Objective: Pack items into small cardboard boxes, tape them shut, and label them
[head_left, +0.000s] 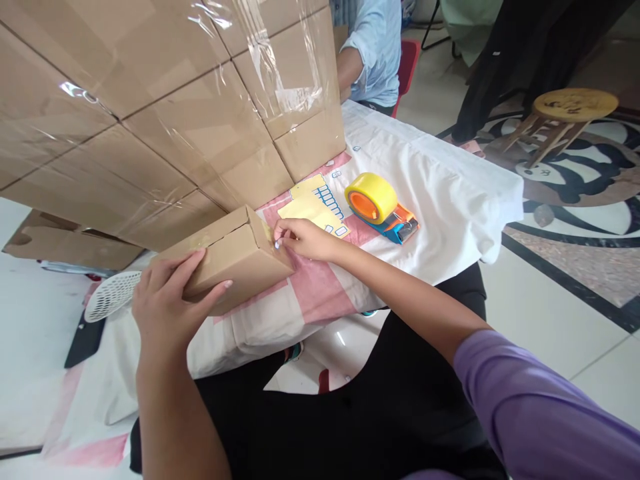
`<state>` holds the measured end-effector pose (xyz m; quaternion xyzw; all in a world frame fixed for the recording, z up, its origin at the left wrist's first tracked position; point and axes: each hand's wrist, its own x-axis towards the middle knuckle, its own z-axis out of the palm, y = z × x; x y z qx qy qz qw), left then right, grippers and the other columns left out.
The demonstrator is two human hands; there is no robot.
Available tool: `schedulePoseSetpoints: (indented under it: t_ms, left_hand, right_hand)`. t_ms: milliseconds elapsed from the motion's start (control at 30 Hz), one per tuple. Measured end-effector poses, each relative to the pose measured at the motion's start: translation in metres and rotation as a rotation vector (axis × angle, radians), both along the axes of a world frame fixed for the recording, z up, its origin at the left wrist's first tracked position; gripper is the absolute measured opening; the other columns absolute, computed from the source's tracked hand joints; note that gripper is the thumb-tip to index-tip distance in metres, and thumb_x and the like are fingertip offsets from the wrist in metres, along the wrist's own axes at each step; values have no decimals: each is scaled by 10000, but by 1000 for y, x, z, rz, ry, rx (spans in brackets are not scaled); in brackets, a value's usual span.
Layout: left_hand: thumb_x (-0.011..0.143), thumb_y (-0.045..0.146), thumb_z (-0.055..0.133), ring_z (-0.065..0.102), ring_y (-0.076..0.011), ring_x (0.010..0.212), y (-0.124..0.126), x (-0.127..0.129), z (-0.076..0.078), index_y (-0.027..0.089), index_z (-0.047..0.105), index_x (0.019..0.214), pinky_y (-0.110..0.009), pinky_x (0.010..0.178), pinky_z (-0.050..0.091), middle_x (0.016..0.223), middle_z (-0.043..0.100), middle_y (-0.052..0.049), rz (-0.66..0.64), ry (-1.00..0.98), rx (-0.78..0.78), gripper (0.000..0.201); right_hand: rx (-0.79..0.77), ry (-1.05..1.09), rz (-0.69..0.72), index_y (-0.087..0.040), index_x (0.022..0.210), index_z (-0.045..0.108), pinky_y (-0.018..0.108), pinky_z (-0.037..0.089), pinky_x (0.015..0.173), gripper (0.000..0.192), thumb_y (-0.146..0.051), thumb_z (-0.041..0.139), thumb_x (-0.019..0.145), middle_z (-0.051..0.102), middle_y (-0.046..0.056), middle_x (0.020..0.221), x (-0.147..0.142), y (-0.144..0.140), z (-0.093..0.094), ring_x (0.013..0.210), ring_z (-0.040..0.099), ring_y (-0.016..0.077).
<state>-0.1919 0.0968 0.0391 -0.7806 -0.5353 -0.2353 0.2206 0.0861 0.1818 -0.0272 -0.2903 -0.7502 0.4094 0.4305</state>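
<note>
White patterned cloth (450,173) covers the table where a small brown cardboard box (227,263) lies on its side. Left hand (167,303) clamps its top to steady it; right hand (305,239) pinches at the end flap, perhaps a tape edge, with the yellow tape dispenser (381,205) near.

Counter (450,167) draped in a white cloth (440,193) with pink and yellow printed patches. On the cloth: a small cardboard box (240,257) lying near the front edge, a yellow tape roll in an orange and blue dispenser (383,207) just to its right, and a large stack of plastic-wrapped cartons (165,107) filling the left side. At the left edge, a white mesh basket (110,295). Beside the counter, pale tiled floor (560,313) with dark inlay.
</note>
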Motion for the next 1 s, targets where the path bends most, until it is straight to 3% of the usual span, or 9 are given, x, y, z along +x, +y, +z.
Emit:
schedulePoseSetpoints:
  t_ms: [367, 600, 667, 767, 833, 900, 1000]
  left_hand:
    - [785, 539, 789, 641, -295, 1028, -2, 4, 1, 196, 701, 1301, -405, 967, 489, 1118, 688, -112, -28, -6, 35, 626]
    - [784, 531, 794, 646, -298, 1045, -1, 2, -1, 212, 690, 1320, -410, 977, 491, 1141, 689, -115, -47, -12, 27, 632]
    - [790, 537, 788, 642, -299, 1065, 0, 2, -2, 224, 685, 1326, -410, 983, 489, 1147, 689, -111, -30, -13, 27, 630]
    - [793, 557, 778, 637, -305, 1088, -1, 3, -3, 237, 682, 1325, -422, 986, 487, 1157, 687, -103, 15, -9, 30, 628]
    - [802, 563, 766, 634, -309, 1091, -1, 4, -2, 236, 681, 1322, -431, 985, 489, 1154, 686, -100, 28, 5, 18, 620]
    - [821, 552, 750, 627, -316, 1102, -2, 5, 0, 242, 670, 1336, -442, 988, 487, 1158, 681, -103, 25, 13, -6, 606]
    - [845, 524, 730, 606, -335, 1143, -4, 5, 3, 294, 631, 1381, -466, 999, 477, 1190, 663, -105, 21, -7, -46, 592]
  right_hand:
    - [-168, 168, 24, -191, 809, 505, 256, 366, 665, 63, -133, 493, 828, 499, -36, 748, -14, -1, -8, 706, 480, 128]
    - [-185, 196, 46, -197, 836, 498, 256, 387, 656, 53, -152, 477, 853, 489, -38, 766, -19, 0, -12, 691, 493, 123]
    - [-212, 179, -26, -198, 881, 506, 258, 395, 662, 36, -194, 534, 858, 508, -40, 792, -20, 1, -13, 698, 504, 123]
    - [-272, 143, -303, -195, 968, 524, 265, 399, 683, 241, -252, 685, 797, 553, -39, 840, -20, 1, -15, 739, 530, 134]
    - [-279, 150, -410, -180, 909, 562, 269, 404, 706, 157, -217, 671, 802, 587, -20, 846, -19, -2, -17, 779, 552, 143]
    - [-302, 204, -364, -160, 851, 618, 265, 410, 704, 44, -159, 574, 850, 613, -4, 821, -21, -9, -19, 767, 559, 137]
    - [-447, 274, -202, -144, 1057, 696, 245, 380, 603, 264, -112, 516, 866, 555, -43, 693, -26, -18, -21, 591, 471, 105]
